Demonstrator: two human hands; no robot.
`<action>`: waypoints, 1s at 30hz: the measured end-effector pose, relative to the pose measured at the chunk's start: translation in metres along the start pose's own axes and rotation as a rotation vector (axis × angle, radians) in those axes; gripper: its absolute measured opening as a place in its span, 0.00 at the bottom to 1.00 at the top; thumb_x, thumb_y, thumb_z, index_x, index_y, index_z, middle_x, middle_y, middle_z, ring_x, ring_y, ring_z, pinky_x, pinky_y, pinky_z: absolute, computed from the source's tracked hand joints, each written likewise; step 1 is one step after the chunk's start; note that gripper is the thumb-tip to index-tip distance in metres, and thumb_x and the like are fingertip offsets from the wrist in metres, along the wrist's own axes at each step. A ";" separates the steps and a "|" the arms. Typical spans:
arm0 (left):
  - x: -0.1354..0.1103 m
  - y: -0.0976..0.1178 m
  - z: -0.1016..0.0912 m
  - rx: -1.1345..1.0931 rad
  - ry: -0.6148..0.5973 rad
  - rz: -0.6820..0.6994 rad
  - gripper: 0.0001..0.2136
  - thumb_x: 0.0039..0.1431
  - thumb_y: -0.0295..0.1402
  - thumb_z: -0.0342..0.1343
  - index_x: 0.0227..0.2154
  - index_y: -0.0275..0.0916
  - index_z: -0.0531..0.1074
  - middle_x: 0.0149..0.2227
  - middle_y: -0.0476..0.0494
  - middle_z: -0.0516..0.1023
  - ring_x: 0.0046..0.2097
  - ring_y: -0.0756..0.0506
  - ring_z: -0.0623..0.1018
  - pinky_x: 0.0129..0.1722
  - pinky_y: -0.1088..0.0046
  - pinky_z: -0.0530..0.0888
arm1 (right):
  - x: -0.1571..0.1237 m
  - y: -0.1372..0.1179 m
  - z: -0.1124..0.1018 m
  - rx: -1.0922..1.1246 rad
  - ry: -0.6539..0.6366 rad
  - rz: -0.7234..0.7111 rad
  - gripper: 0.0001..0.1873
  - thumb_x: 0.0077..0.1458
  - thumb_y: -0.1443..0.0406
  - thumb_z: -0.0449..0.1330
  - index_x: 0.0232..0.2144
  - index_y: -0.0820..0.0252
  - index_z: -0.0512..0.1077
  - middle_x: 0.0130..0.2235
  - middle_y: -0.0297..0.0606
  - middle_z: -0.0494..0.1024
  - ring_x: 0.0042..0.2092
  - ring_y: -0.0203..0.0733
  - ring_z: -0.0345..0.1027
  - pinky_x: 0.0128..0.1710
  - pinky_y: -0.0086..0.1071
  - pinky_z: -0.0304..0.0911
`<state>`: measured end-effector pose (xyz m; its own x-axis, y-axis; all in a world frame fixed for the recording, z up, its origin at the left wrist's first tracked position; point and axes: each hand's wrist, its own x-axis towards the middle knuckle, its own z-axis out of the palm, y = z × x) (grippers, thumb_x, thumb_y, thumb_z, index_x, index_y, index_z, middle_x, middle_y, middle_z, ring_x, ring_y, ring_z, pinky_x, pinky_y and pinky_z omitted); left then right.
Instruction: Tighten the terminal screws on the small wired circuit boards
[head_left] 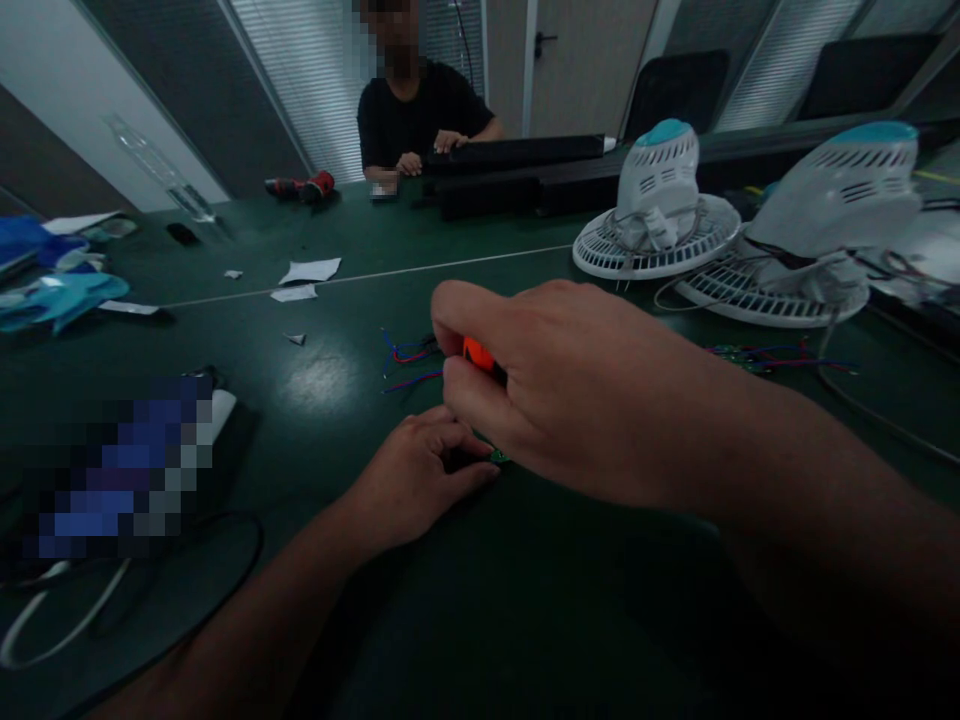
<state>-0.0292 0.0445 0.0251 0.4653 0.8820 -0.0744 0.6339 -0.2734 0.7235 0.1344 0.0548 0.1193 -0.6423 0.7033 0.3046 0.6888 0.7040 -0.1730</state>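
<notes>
My right hand (555, 390) is closed around an orange-and-black handle (477, 352), like a screwdriver's; the rest of the tool is hidden behind the hand. Just below it, my left hand (424, 465) rests on the green table and pinches the edge of a small green circuit board (499, 456) between thumb and fingers. Most of that board is covered by my right hand. Red and blue wires (409, 355) stick out on the table beyond my left hand. More small boards with wires (750, 355) lie to the right, partly behind my right forearm.
Two white fan housings with grilles (652, 215) stand at the back right. A red power drill (304, 187), paper scraps (311, 270) and a clear bottle (161, 170) are at the back left. A blurred-out device (127, 460) with cables lies left. Opposite sits a person (420, 110) beside long black parts (517, 155).
</notes>
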 end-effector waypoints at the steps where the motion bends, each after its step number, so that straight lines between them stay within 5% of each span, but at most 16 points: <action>1: 0.000 0.000 0.000 -0.018 0.003 0.001 0.05 0.52 0.32 0.54 0.26 0.40 0.74 0.37 0.48 0.75 0.38 0.47 0.74 0.37 0.71 0.71 | 0.001 -0.002 0.000 -0.012 -0.001 0.022 0.06 0.56 0.63 0.49 0.32 0.55 0.65 0.20 0.25 0.60 0.20 0.32 0.50 0.20 0.29 0.40; 8: -0.001 0.003 0.002 -0.093 0.005 0.031 0.05 0.52 0.30 0.53 0.27 0.40 0.74 0.29 0.50 0.77 0.41 0.45 0.73 0.39 0.70 0.70 | 0.004 -0.007 0.006 -0.040 0.123 0.066 0.22 0.55 0.49 0.46 0.20 0.56 0.64 0.17 0.27 0.57 0.19 0.32 0.46 0.20 0.30 0.38; 14: 0.001 0.011 -0.006 0.015 -0.047 -0.027 0.05 0.52 0.30 0.53 0.29 0.41 0.74 0.34 0.49 0.77 0.41 0.45 0.74 0.41 0.68 0.70 | 0.007 -0.007 0.005 -0.035 0.043 0.043 0.09 0.54 0.62 0.52 0.27 0.58 0.69 0.18 0.27 0.58 0.19 0.32 0.48 0.18 0.29 0.39; 20: 0.000 0.003 -0.003 0.071 -0.021 -0.074 0.06 0.52 0.35 0.54 0.29 0.41 0.75 0.36 0.48 0.76 0.36 0.47 0.75 0.37 0.70 0.70 | 0.003 0.001 0.004 -0.035 0.032 -0.017 0.08 0.55 0.63 0.52 0.33 0.61 0.68 0.22 0.29 0.66 0.22 0.33 0.56 0.20 0.29 0.44; 30: 0.000 0.001 0.000 0.074 -0.011 -0.058 0.06 0.52 0.35 0.54 0.29 0.41 0.75 0.36 0.49 0.76 0.37 0.47 0.75 0.36 0.71 0.70 | -0.003 0.008 0.001 0.016 0.041 -0.105 0.06 0.55 0.65 0.52 0.35 0.62 0.64 0.23 0.27 0.63 0.22 0.32 0.55 0.19 0.27 0.43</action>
<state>-0.0289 0.0439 0.0257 0.4335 0.8928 -0.1225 0.7038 -0.2505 0.6648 0.1415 0.0589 0.1157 -0.6959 0.6216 0.3597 0.6130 0.7750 -0.1533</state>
